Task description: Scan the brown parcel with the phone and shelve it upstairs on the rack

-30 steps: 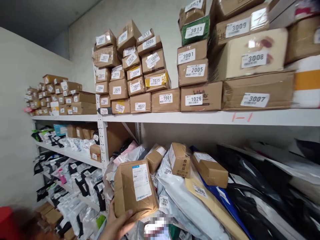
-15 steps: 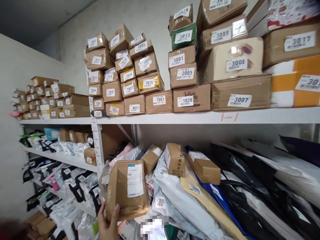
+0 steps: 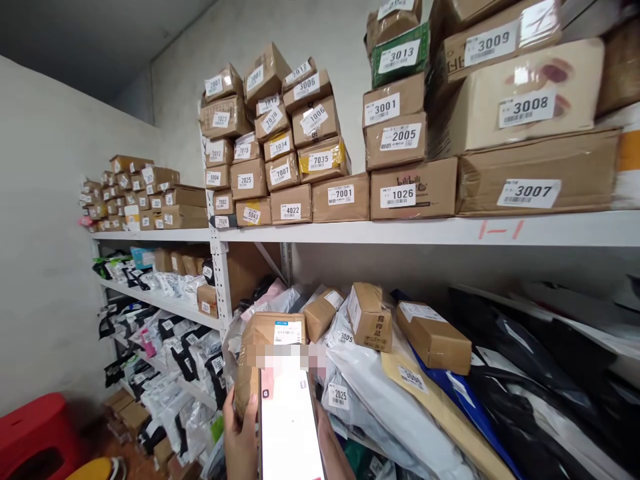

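My left hand point(image 3: 240, 427) grips the lower left edge of a brown cardboard parcel point(image 3: 263, 329), which carries a white label with a blue strip. In front of the parcel is a smartphone point(image 3: 290, 427) with a bright, mostly white screen, held by my right hand point(image 3: 333, 437). The phone covers most of the parcel's face and label. Behind them, grey and white mailing bags point(image 3: 373, 373) lie in a slanting heap on the shelf, with small cardboard boxes point(image 3: 370, 317) on top.
Above runs a white shelf point(image 3: 400, 232) stacked with numbered cardboard boxes point(image 3: 413, 189). A white metal post point(image 3: 220, 287) stands left of the parcel. Further left, shelves hold many bagged parcels point(image 3: 175, 283). A red stool point(image 3: 43, 433) is at the lower left, near boxes on the floor.
The smartphone has risen from the bottom edge to in front of the parcel, hiding much of its label. My view has swung left, and the red stool now shows.
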A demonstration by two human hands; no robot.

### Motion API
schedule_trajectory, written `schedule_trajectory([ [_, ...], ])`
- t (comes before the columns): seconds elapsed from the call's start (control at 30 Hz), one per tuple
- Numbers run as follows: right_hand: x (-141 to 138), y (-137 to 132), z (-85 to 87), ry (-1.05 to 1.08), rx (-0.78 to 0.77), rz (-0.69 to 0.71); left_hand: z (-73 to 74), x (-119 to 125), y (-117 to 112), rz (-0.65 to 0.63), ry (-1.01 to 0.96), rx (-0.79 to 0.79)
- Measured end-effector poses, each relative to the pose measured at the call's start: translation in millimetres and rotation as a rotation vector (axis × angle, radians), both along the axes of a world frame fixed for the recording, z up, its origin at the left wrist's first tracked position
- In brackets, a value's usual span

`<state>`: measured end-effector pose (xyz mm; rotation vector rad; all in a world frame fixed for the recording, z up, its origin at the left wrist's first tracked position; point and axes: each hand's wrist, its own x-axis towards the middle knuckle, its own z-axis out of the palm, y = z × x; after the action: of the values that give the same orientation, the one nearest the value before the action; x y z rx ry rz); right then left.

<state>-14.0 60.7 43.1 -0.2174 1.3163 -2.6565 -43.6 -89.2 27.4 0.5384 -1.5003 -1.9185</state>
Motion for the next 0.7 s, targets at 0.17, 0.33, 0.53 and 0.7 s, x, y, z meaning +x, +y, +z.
schedule_trajectory([
  [0.17,-17.6,-9.3,2.7,-0.039,-0.104,-0.092,-11.8,-4.8,-12.0,-0.103,-0.016,0.034],
  [0.33,-26.9,-13.1,-3.3,-0.046,-0.182,-0.027,-14.0,-4.8,-14.4,-0.086,0.023,-0.028],
  [0.53,-30.1,-11.2,-8.5,-0.035,-0.151,-0.054,-13.7,-2.9,-14.9,-0.075,0.003,-0.099],
  [0.7,-37.2,-12.8,-18.0,-0.006,-0.131,-0.082,-9.3,-1.8,-11.7,-0.054,-0.023,-0.079],
])
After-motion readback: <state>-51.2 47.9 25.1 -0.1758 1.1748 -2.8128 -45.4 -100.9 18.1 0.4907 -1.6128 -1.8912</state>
